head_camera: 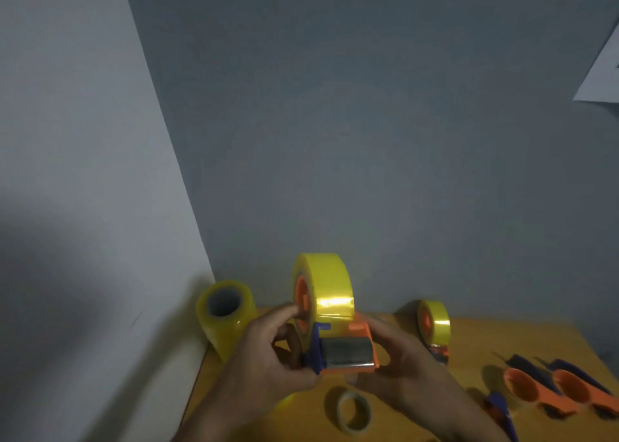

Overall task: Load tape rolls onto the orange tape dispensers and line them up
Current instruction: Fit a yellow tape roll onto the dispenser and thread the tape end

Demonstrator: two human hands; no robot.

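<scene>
orange tape dispenser [348, 354] with a yellow tape roll [323, 290] already seated on its hub, held up off the wooden table [469, 334] between both hands, low and centre in the head view. left hand [271, 351] curled round the blue side plate and roll side, thumb reaching toward the orange hub; right hand [398, 354] wrapped round the far orange side, fingers tucked under the base. long axis of the dispenser pointing toward the camera, metal front plate nearest, roll standing upright at the far end. judged near the end of loading this one, probably seating the roll or feeding the tape end forward. second loaded dispenser [433, 327] standing on the table to the right, near the wall, just beyond the right hand, so the lining-up spot lies rightward and the right hand is nearer to it. two empty dispensers [549, 388] lying farther right, well apart from the held one. stack of clear tape rolls [224, 314] in the left corner; small spent core [353, 411] lying on the table below the hands.
</scene>
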